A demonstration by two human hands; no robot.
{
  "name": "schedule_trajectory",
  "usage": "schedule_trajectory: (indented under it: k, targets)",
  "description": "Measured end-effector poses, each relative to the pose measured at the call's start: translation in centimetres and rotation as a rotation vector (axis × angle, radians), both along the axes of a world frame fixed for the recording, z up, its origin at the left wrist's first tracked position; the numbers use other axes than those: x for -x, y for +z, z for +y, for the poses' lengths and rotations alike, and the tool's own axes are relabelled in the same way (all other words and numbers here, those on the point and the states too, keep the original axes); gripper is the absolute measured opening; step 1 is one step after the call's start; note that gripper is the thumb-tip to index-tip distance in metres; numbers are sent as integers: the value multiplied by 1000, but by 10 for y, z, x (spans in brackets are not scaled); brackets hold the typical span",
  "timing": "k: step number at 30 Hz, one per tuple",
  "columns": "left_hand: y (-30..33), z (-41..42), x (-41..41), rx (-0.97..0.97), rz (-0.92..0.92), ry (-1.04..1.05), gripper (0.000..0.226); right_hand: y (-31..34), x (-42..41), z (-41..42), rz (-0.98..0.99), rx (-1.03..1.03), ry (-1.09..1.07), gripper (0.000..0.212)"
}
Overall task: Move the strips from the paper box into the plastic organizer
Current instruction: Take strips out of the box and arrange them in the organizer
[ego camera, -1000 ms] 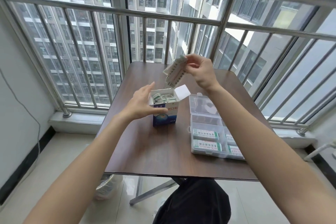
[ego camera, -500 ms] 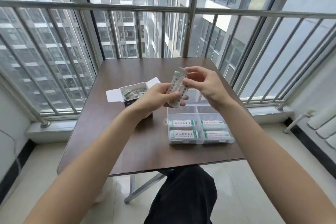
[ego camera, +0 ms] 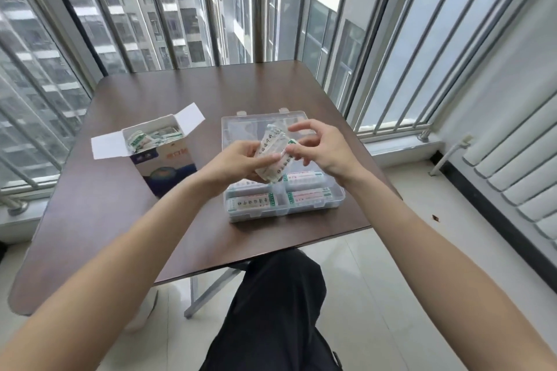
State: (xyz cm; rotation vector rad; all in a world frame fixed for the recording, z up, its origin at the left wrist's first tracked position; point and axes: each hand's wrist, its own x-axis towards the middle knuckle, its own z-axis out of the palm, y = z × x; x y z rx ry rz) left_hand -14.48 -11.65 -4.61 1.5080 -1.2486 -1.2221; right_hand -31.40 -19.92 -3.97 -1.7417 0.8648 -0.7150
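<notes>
A bundle of white strips [ego camera: 272,156] with green print hangs over the clear plastic organizer [ego camera: 337,200]. My left hand [ego camera: 238,161] grips the bundle's lower part, thumb across its front. My right hand [ego camera: 324,149] pinches its right edge with curled fingers. The organizer's near compartments hold several stacks of strips [ego camera: 309,196]. Its far compartments are partly hidden behind my hands. The open blue and white paper box [ego camera: 164,156] stands to the left with more strips [ego camera: 150,136] inside.
Everything sits on a brown table [ego camera: 120,220] against a metal balcony railing [ego camera: 259,9]. My dark-trousered leg [ego camera: 280,310] reaches under the near edge. A white radiator [ego camera: 521,172] lines the right wall.
Both hands have lowered the strip bundle toward the organizer. One second ago my left hand was at the box and only my right hand held the bundle, high up.
</notes>
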Motion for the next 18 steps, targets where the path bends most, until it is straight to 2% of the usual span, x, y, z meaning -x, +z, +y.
schedule_trajectory:
  k: [3, 8, 13, 15, 18]
  targets:
    - [-2, -5, -2, 2, -23, 42, 15, -3, 10, -6, 13, 12, -27, 34]
    - [-4, -5, -19, 64, -33, 147, 19, -9, 32, -26, 55, 54, -134, 11]
    - [-3, -5, -24, 62, -18, 136, 25, -13, 30, -24, 381, 179, -110, 11]
    - [-3, -4, -21, 55, 27, 117, 20, -15, 24, -18, 560, 326, -110, 13]
    - [-3, -4, -17, 63, 67, 83, 8, -13, 18, -13, 704, 449, -102, 13]
